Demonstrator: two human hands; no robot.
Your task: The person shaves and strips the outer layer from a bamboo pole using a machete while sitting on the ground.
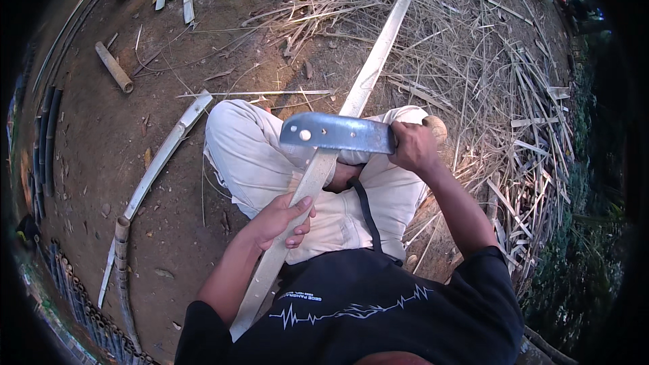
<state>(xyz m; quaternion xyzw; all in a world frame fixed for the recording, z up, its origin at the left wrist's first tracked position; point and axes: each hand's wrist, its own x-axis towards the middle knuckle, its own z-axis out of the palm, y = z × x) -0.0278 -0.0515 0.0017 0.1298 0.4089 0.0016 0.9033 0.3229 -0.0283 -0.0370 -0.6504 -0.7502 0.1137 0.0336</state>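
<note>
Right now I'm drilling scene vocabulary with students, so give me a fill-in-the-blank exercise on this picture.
1. The right hand grips a broad metal ____.
2. The left hand holds a long bamboo ____ lying across the lap.
3. The person's trousers are ____ in colour.
4. The blade rests ____ the strip.

Missing words: knife; strip; white; across

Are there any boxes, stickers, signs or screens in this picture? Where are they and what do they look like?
No boxes, signs or screens show here.
Shirt print: on the chest of the person's black shirt, a white zigzag line like a heartbeat trace, with a tiny white line of lettering above its left end.
</note>
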